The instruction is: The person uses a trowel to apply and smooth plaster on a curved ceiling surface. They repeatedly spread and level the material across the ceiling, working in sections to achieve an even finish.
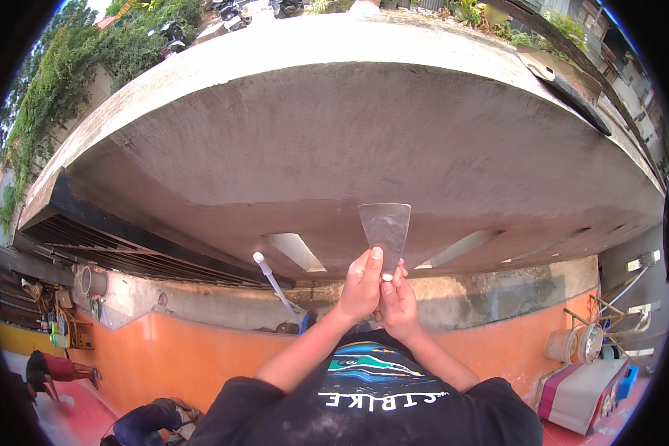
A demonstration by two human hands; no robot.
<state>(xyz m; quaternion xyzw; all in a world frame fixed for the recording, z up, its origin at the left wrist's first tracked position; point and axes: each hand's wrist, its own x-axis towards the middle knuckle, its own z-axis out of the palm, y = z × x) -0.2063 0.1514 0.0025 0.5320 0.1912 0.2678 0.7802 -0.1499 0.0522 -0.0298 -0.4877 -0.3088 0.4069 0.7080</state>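
Note:
A putty knife [386,223] with a broad, flared metal blade is held upright before my chest, its wide edge pointing away. My left hand [360,286] is closed round its lower part, thumb pressed flat near the base of the blade. Close beside it, my right hand [399,303] is also closed on the lower end, fingers bent inward. The handle is hidden by my fingers. A small white spot shows at my right fingertips; I cannot tell what it is. Beyond the blade stands a grey plastered wall [312,141], its surface streaked and darker in the upper part.
Slots [297,251] pierce the wall low down. A black metal grille [126,230] is at left, with a white-ended pole [275,282] nearer me. Buckets [561,346] and a striped box [583,394] stand at right. Two people [149,424] are at lower left.

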